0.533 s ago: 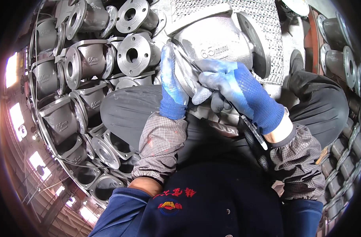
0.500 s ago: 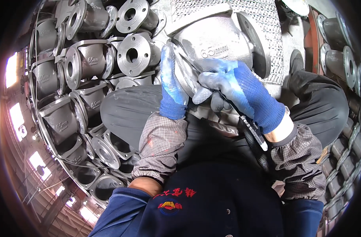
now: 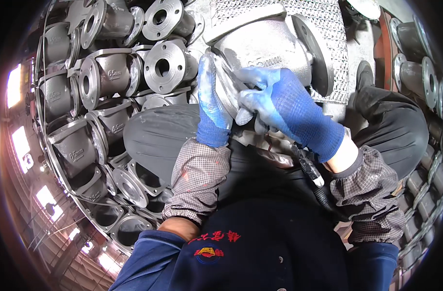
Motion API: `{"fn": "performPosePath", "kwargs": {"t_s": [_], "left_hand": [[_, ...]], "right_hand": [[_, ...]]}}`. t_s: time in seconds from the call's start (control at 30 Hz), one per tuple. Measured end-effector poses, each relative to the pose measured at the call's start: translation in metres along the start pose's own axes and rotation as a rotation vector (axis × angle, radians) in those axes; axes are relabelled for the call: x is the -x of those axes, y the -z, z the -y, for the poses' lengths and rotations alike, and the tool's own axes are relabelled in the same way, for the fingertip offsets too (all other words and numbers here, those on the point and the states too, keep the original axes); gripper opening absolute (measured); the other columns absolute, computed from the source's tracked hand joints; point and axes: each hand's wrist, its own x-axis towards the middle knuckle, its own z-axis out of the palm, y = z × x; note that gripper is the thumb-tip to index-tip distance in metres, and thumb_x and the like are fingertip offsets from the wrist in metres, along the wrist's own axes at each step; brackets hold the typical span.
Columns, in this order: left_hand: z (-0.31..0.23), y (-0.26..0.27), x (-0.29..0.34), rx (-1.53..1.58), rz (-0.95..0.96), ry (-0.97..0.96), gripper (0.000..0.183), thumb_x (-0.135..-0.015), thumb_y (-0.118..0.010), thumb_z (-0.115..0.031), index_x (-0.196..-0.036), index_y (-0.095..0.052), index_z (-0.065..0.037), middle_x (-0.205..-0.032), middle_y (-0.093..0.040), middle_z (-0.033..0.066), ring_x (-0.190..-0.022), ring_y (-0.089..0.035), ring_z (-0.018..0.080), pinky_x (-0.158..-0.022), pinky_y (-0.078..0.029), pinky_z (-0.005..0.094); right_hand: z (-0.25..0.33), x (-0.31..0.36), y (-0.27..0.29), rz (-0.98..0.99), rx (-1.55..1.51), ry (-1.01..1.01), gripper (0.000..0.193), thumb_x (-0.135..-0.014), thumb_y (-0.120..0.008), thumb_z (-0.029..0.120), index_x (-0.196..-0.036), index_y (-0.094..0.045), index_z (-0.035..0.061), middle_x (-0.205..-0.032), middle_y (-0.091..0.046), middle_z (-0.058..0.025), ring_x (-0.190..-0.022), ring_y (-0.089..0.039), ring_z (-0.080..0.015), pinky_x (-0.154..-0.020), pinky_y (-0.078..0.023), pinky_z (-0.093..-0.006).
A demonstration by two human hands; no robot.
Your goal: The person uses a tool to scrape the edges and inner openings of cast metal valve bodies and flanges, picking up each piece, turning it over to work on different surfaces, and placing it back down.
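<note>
A large grey metal valve body [image 3: 265, 46] with round flanges lies in front of me. My left hand [image 3: 212, 99], in a blue glove, rests flat along the valve body's near-left flange, fingers stretched out; its thumb is hidden. Closed round a pen-shaped air tool [image 3: 309, 169], my right hand [image 3: 294, 106], also gloved in blue, is at the same flange's right side. The tool's rear end and black ribbed hose come out below my right palm. The fingers cover its working tip, so its contact with the metal cannot be seen.
The valve body sits on a textured metal surface [image 3: 335, 63]. Several similar castings [image 3: 110, 72] are stacked at my left, and others [image 3: 413, 72] stand at the far right. My bent legs [image 3: 391, 126] flank the work. The hose [image 3: 323, 199] runs beside my right forearm.
My right hand has shifted slightly left and turned, taking the air tool with it. The tool's front part, seen earlier, is now covered. My left hand has hardly moved.
</note>
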Motion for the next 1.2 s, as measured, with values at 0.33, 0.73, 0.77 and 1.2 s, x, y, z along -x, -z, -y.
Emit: {"fn": "performPosePath", "kwargs": {"t_s": [0.33,0.73,0.77,1.2], "left_hand": [[0.0,-0.005,0.0,-0.007,-0.066,0.019,0.05,-0.095,-0.038,-0.038,-0.134,-0.036,-0.007,-0.132,-0.042,0.0124,-0.121,-0.043,0.022,-0.104,-0.036,0.0365],[0.004,0.0,-0.002,-0.048,-0.098,-0.01,0.052,-0.094,-0.04,-0.041,-0.133,-0.038,-0.007,-0.129,-0.045,0.0116,-0.117,-0.046,0.0221,-0.099,-0.04,0.0368],[0.006,0.003,-0.004,-0.031,-0.117,-0.017,0.051,-0.094,-0.04,-0.041,-0.133,-0.039,-0.008,-0.129,-0.045,0.0114,-0.117,-0.046,0.022,-0.1,-0.039,0.0366],[0.002,-0.005,0.0,-0.05,-0.115,-0.037,0.05,-0.093,-0.045,-0.039,-0.132,-0.038,-0.007,-0.129,-0.044,0.0097,-0.117,-0.045,0.0196,-0.098,-0.04,0.0343]], "right_hand": [[-0.038,-0.013,-0.01,-0.147,0.278,0.484,0.04,-0.081,-0.049,0.005,-0.118,-0.05,-0.0098,-0.088,-0.065,-0.0179,-0.066,-0.062,-0.0147,-0.061,-0.051,-0.0256],[-0.045,-0.009,-0.019,-0.207,0.312,0.529,0.038,-0.08,-0.048,0.006,-0.115,-0.053,-0.0074,-0.084,-0.063,-0.0176,-0.063,-0.06,-0.0164,-0.063,-0.051,-0.0282],[-0.052,-0.013,-0.02,-0.314,0.436,0.706,0.038,-0.08,-0.048,0.006,-0.115,-0.053,-0.0072,-0.083,-0.063,-0.0169,-0.062,-0.06,-0.0164,-0.062,-0.051,-0.0282],[-0.044,-0.008,-0.016,-0.146,0.174,0.422,0.04,-0.084,-0.045,0.004,-0.122,-0.047,-0.0093,-0.071,-0.059,-0.0088,-0.056,-0.055,-0.0104,-0.052,-0.046,-0.0231]]}}
